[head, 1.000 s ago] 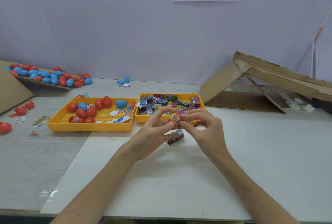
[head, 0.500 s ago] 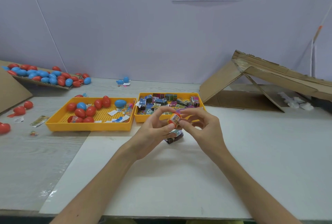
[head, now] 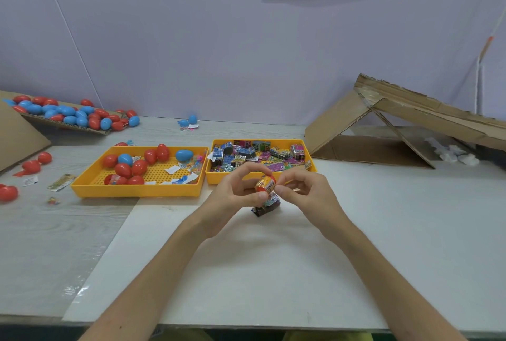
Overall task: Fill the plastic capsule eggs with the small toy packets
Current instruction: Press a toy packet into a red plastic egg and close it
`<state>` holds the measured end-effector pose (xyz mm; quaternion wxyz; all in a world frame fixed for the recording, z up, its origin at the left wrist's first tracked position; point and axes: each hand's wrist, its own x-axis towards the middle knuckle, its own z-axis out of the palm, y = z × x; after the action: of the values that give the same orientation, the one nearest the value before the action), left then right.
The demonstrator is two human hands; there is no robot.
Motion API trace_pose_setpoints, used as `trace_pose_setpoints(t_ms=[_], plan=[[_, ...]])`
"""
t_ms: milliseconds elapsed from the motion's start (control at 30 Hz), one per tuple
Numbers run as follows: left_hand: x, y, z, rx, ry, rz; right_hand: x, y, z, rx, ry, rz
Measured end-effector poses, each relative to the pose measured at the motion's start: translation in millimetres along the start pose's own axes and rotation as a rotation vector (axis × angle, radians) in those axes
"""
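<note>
Above white table [head: 383, 245], capsule egg [head: 263, 187] between hands [head: 235, 194] [head: 308, 193]

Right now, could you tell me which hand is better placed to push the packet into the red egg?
Probably right: the left hand grips the red egg, the right hand pinches the packet.

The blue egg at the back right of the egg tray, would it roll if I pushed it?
Likely yes: the blue egg is smooth, rounded and lies on its side. The rim of the tray should stop it. Glossy plastic, so perhaps slippery to pinch.
</note>
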<state>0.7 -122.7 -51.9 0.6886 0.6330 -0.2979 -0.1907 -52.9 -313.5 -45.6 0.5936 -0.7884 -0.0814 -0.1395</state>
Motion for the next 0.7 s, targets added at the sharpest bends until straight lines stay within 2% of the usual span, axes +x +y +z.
trace_pose_setpoints(t_ms=[567, 633, 700], plan=[[-0.1, 0.7, 0.9, 0.075, -0.054, -0.025, 3.4, 5.0, -4.2, -0.091, -0.101, 0.050], [-1.3, 1.2, 1.2, 0.053, -0.091, -0.042, 4.5, 4.7, -5.5, -0.128, -0.078, 0.044], [-3.4, 0.3, 3.8, 0.041, -0.162, -0.058, 7.0, 5.3, -9.9, -0.146, 0.020, 0.048]])
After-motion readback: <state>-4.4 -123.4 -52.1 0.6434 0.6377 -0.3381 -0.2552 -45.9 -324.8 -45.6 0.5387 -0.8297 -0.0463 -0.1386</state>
